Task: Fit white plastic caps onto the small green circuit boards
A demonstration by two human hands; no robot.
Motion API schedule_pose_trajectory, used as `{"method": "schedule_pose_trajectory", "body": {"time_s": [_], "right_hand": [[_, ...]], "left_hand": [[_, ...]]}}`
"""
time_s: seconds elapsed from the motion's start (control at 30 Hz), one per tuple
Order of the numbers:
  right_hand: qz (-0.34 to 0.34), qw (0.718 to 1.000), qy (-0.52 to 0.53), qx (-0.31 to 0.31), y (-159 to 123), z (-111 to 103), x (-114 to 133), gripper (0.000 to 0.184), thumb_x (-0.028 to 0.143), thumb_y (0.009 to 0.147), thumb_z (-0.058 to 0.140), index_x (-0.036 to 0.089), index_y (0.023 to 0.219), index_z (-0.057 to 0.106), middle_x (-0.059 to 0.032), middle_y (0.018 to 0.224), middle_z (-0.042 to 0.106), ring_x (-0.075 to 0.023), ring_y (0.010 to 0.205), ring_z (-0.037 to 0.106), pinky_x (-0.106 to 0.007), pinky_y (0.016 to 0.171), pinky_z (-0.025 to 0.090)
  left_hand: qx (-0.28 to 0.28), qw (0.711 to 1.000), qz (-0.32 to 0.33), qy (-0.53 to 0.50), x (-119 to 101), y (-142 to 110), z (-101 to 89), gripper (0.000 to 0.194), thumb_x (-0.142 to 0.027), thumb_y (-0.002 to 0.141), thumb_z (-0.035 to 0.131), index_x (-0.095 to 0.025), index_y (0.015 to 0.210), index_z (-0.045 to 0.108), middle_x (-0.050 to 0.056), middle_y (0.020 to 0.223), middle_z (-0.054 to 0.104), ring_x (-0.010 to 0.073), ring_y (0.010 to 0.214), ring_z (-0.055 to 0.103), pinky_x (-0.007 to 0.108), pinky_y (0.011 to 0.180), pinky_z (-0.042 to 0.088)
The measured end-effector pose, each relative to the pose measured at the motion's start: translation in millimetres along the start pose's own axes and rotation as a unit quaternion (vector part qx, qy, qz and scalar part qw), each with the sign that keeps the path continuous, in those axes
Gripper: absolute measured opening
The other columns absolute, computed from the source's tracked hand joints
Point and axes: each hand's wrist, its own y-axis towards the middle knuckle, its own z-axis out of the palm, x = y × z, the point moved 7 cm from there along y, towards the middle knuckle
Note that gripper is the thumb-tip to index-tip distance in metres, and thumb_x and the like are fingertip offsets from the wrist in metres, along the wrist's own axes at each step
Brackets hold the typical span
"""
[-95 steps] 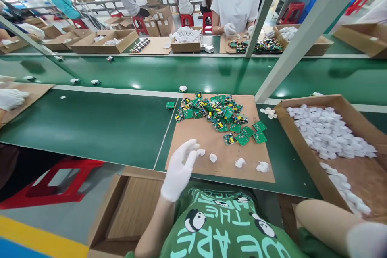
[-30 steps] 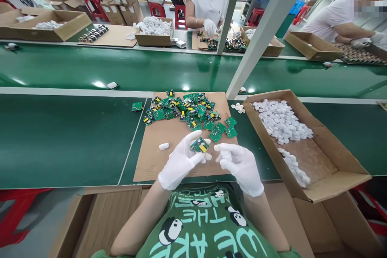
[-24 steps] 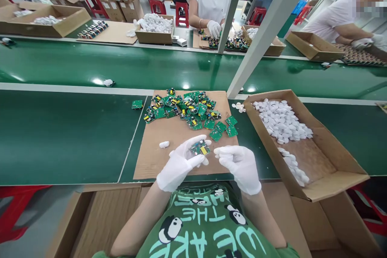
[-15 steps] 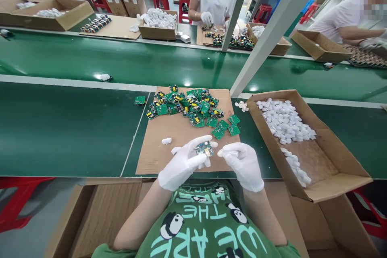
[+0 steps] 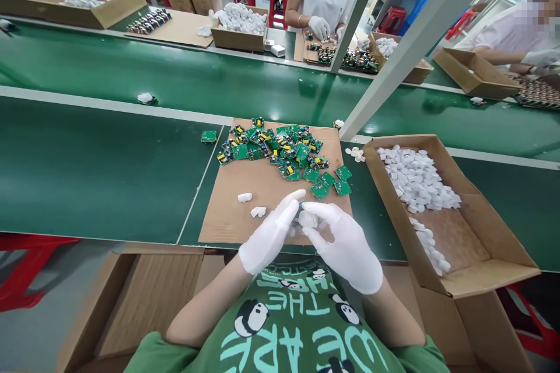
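Over the front of the cardboard sheet (image 5: 227, 215), my two gloved hands meet. My left hand (image 5: 272, 234) is closed on a small circuit board (image 5: 300, 207), of which only a dark edge shows between the fingers. My right hand (image 5: 347, 245) pinches a white plastic piece (image 5: 308, 220) against that board; whether the two are joined I cannot tell. Two loose white pieces, one (image 5: 245, 197) behind the other (image 5: 258, 211), lie left of my hands. Farther back is a heap of green circuit boards (image 5: 284, 148), with several single boards (image 5: 326, 179) at its right front.
On the right stands an open cardboard box (image 5: 476, 233) of white plastic pieces (image 5: 415, 178). Small white discs (image 5: 355, 154) lie beside it. A slanted post (image 5: 420, 46) rises behind. Across the green conveyor belt (image 5: 196, 84), a co-worker's gloved hand (image 5: 319, 28) handles parts.
My right hand has moved left to my left hand, bringing the white piece against the board. My left hand has turned, hiding most of the board. The view has shifted slightly.
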Motion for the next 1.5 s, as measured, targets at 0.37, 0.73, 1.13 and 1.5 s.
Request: {"method": "schedule_pose_trajectory", "body": {"time_s": [0.37, 0.73, 1.13, 1.5], "right_hand": [[-0.120, 0.992, -0.029, -0.039, 2, -2, 1, 0.021, 0.029, 0.092, 0.063, 0.028, 0.113, 0.058, -0.0048, 0.105, 0.071, -0.0215, 0.091, 0.066, -0.039, 0.082, 0.054], [-0.217, 0.967, 0.095, -0.093, -6, -5, -1, 0.031, 0.043, 0.095, 0.059, 0.028, 0.122, 0.054, -0.0068, 0.104, 0.071, -0.0238, 0.105, 0.067, -0.043, 0.084, 0.060], [-0.242, 0.964, 0.026, -0.107, -10, -9, 10, 0.026, 0.038, 0.095, 0.060, 0.030, 0.120, 0.057, -0.0055, 0.104, 0.066, -0.0222, 0.104, 0.065, -0.038, 0.081, 0.061], [-0.258, 0.963, -0.040, -0.062, -8, -15, 16, 0.050, 0.048, 0.098, 0.050, 0.023, 0.141, 0.044, -0.0072, 0.100, 0.064, -0.0221, 0.097, 0.064, -0.037, 0.084, 0.056]], "left_hand": [[0.071, 0.988, -0.056, -0.129, -1, 4, 15.0, 0.038, -0.048, 0.093, 0.049, -0.018, 0.111, 0.065, 0.002, 0.077, 0.058, 0.0150, 0.070, 0.057, 0.027, 0.059, 0.049], [0.127, 0.982, -0.032, -0.139, -9, -7, 27.9, 0.014, -0.030, 0.089, 0.056, -0.016, 0.092, 0.057, 0.000, 0.077, 0.063, 0.0078, 0.054, 0.053, 0.019, 0.049, 0.043], [0.180, 0.979, -0.010, -0.093, -14, -16, 27.8, 0.029, -0.035, 0.086, 0.062, -0.017, 0.108, 0.056, -0.005, 0.061, 0.058, 0.0054, 0.037, 0.046, 0.017, 0.041, 0.034], [0.247, 0.968, -0.010, -0.049, -34, -20, 33.6, 0.016, -0.028, 0.083, 0.056, -0.017, 0.095, 0.058, -0.005, 0.052, 0.053, 0.0099, 0.043, 0.049, 0.022, 0.047, 0.037]]}}
